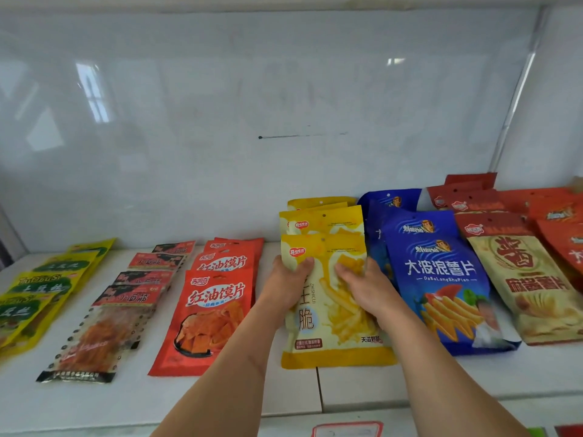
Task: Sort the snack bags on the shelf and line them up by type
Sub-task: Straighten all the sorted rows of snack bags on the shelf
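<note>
At shelf centre, left hand (288,283) and right hand (362,288) are gripping the near yellow bag (334,339), squaring its row; green, black, red, blue rows already appearing sorted, little remaining.

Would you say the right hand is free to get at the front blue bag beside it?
Probably not yet: the right hand is gripping the yellow bag. The blue bag lies uncovered just beside it.
</note>
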The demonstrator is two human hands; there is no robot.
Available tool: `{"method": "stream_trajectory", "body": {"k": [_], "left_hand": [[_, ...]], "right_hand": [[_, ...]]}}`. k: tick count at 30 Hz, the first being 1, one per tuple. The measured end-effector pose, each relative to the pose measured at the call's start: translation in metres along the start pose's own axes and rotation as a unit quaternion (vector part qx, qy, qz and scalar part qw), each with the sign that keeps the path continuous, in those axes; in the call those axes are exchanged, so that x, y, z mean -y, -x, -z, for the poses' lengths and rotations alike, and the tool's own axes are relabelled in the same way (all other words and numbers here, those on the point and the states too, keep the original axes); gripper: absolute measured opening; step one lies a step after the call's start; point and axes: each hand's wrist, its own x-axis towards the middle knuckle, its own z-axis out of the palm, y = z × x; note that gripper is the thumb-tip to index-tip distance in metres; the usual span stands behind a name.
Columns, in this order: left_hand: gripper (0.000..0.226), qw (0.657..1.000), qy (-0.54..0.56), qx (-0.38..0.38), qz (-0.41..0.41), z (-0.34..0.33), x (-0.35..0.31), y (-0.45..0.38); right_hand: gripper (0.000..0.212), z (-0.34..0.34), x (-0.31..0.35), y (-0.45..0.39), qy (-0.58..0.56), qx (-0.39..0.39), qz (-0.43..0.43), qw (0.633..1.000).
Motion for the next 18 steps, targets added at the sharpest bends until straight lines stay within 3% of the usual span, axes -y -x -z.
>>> {"method": "stream_trajectory", "body": {"k": [4, 8, 13, 18], "left_hand": [[0.054, 0.999, -0.029, -0.016, -0.02, -0.001, 0.003, 0.017], [0.065, 0.997, -0.049, -0.047, -0.045, 0.0, 0.006, 0.022], [0.061, 0.997, -0.046, -0.05, -0.048, -0.001, 0.002, 0.023], [0.063, 0.998, -0.026, -0.046, -0.047, -0.005, 0.006, 0.023]], "right_hand": [[0.069, 0.0, -0.002, 0.009, 0.018, 0.005, -0.003, 1.0], [0.065, -0.003, -0.003, 0.015, 0.023, 0.018, -0.002, 1.0], [0.091, 0.001, 0.009, 0.001, 0.03, -0.015, -0.015, 0.999], [0.095, 0.004, 0.038, -0.024, 0.047, -0.06, 0.012, 0.997]]}}
